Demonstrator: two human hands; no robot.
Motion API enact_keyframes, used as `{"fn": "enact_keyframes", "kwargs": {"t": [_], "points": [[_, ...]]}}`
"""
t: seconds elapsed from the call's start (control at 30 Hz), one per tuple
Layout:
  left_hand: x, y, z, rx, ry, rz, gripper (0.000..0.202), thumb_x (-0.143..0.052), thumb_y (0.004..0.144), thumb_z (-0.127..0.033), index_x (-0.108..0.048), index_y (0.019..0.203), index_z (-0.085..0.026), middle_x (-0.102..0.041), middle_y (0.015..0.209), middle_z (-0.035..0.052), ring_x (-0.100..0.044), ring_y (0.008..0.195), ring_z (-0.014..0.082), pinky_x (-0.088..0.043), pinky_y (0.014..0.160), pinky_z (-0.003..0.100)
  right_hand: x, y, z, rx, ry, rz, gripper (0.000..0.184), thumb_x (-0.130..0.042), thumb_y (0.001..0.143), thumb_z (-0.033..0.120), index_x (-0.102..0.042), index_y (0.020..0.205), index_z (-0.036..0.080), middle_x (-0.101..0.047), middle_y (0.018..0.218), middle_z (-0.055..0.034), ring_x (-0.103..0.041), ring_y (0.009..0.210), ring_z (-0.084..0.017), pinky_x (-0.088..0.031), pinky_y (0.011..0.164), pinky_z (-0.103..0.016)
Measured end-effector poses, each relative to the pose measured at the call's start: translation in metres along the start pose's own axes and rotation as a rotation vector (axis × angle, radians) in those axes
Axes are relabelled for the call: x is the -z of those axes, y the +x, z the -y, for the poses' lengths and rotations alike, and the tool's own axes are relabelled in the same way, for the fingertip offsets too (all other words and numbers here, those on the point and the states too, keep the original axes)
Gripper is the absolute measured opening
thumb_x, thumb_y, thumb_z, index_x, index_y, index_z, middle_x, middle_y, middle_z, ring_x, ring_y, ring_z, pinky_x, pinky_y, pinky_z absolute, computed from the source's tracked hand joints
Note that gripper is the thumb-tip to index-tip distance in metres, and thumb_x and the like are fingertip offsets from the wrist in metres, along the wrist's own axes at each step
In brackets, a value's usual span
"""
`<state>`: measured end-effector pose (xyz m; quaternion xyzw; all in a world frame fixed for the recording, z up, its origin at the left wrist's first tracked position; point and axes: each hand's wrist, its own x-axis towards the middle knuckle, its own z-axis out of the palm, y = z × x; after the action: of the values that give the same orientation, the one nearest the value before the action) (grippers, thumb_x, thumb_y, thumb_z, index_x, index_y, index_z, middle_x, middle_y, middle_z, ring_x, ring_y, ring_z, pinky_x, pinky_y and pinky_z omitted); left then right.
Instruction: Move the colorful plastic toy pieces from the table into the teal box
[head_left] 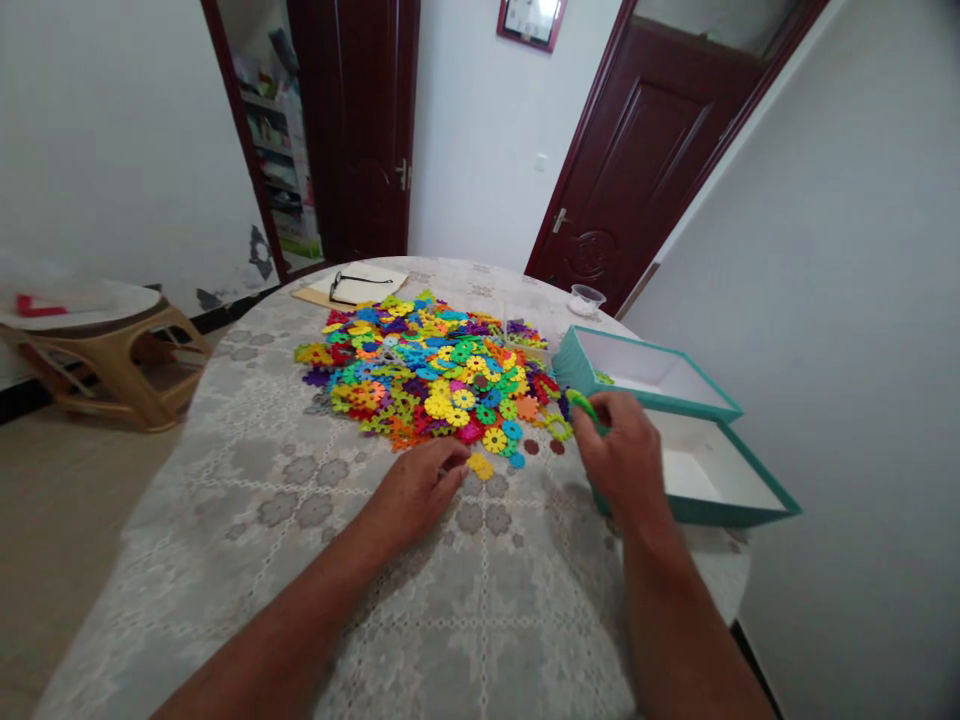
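Note:
A heap of colorful notched plastic discs (420,365), the snowflake-shaped building kind, spreads over the middle of the table. My left hand (427,490) rests at its near edge, fingers loosely curled with a gap between thumb and forefinger. Just beyond those fingertips lies a yellow disc (481,466); whether they touch it I cannot tell. My right hand (621,450) is closed on green discs (581,403) beside the boxes, their number hidden by the fingers. Loose blue discs (512,430) and brown discs (532,447) lie between my hands.
Two teal-rimmed boxes stand at the right, a farther box (712,393) and a nearer box (757,508). Behind the heap are a clear container (525,340) and a small plastic bowl (586,299). Glasses (360,281) lie on paper at back left. A wooden stool (127,365) stands left.

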<state>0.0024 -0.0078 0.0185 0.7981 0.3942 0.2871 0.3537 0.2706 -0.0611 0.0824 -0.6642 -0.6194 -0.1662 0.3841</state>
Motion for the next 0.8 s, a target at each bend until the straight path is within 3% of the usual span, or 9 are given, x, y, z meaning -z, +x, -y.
{"fn": "enact_keyframes", "kwargs": {"t": [0.07,0.2,0.27,0.37,0.47,0.6,0.67,0.8], "points": [[-0.003,0.000,0.003,-0.024,0.060,-0.004,0.022,-0.057,0.097,-0.027,-0.071,0.112,-0.020,-0.076,0.112,0.0085,-0.070,0.103,0.0226,-0.052,0.095,0.036,0.007,0.004,-0.026,-0.057,-0.168,-0.101,0.008,-0.060,0.091,0.028,-0.059,0.090,0.021,-0.062,0.089,-0.0071,-0.055,0.087,-0.024,-0.041,0.084,-0.038],[-0.009,0.000,0.007,-0.061,0.129,-0.008,0.024,-0.057,0.097,-0.025,-0.071,0.116,-0.020,-0.076,0.115,0.0088,-0.070,0.108,0.0236,-0.052,0.099,0.037,0.012,0.005,-0.061,-0.140,-0.379,-0.121,0.013,-0.060,0.089,0.027,-0.064,0.097,0.019,-0.064,0.097,-0.0137,-0.054,0.096,-0.030,-0.042,0.090,-0.045],[-0.010,0.000,0.007,-0.067,0.151,-0.005,0.025,-0.057,0.097,-0.025,-0.072,0.116,-0.020,-0.076,0.116,0.0092,-0.070,0.109,0.0244,-0.052,0.100,0.038,0.011,0.005,-0.061,-0.131,-0.384,-0.147,0.023,-0.059,0.089,0.027,-0.065,0.109,0.017,-0.065,0.107,-0.0170,-0.054,0.106,-0.033,-0.041,0.094,-0.048],[-0.009,0.000,0.006,-0.075,0.175,0.005,0.026,-0.055,0.098,-0.026,-0.072,0.116,-0.018,-0.076,0.116,0.0104,-0.070,0.110,0.0246,-0.052,0.101,0.038,0.002,0.001,-0.042,-0.019,-0.245,-0.134,0.030,-0.053,0.095,0.024,-0.062,0.122,0.016,-0.064,0.118,-0.0170,-0.054,0.116,-0.032,-0.041,0.103,-0.049],[-0.009,0.000,0.006,-0.091,0.196,0.006,0.027,-0.054,0.099,-0.027,-0.072,0.116,-0.019,-0.076,0.116,0.0103,-0.070,0.110,0.0244,-0.053,0.101,0.039,-0.017,-0.009,-0.013,0.085,-0.131,0.129,0.028,-0.049,0.100,0.026,-0.062,0.122,0.018,-0.066,0.119,-0.0153,-0.057,0.115,-0.029,-0.043,0.104,-0.044],[-0.011,-0.001,0.011,-0.137,0.249,-0.036,0.028,-0.053,0.099,-0.029,-0.071,0.119,-0.019,-0.075,0.119,0.0104,-0.069,0.113,0.0253,-0.053,0.104,0.041,-0.042,-0.029,0.011,-0.010,-0.245,0.555,0.034,-0.056,0.099,0.040,-0.064,0.123,0.018,-0.065,0.121,-0.0176,-0.058,0.114,-0.032,-0.046,0.099,-0.044],[-0.012,-0.001,0.015,-0.163,0.277,-0.052,0.028,-0.054,0.100,-0.029,-0.070,0.119,-0.019,-0.075,0.119,0.0104,-0.069,0.114,0.0257,-0.054,0.104,0.042,-0.049,-0.035,0.016,-0.082,-0.303,0.658,0.041,-0.057,0.098,0.047,-0.063,0.126,0.018,-0.064,0.122,-0.0189,-0.058,0.115,-0.034,-0.047,0.096,-0.045],[-0.014,0.000,0.019,-0.196,0.320,-0.069,0.028,-0.054,0.100,-0.028,-0.069,0.122,-0.019,-0.075,0.120,0.0105,-0.068,0.115,0.0262,-0.054,0.104,0.043,-0.056,-0.040,0.022,-0.122,-0.341,0.712,0.051,-0.055,0.099,0.054,-0.059,0.136,0.019,-0.060,0.132,-0.0217,-0.053,0.124,-0.038,-0.047,0.096,-0.048]]}}
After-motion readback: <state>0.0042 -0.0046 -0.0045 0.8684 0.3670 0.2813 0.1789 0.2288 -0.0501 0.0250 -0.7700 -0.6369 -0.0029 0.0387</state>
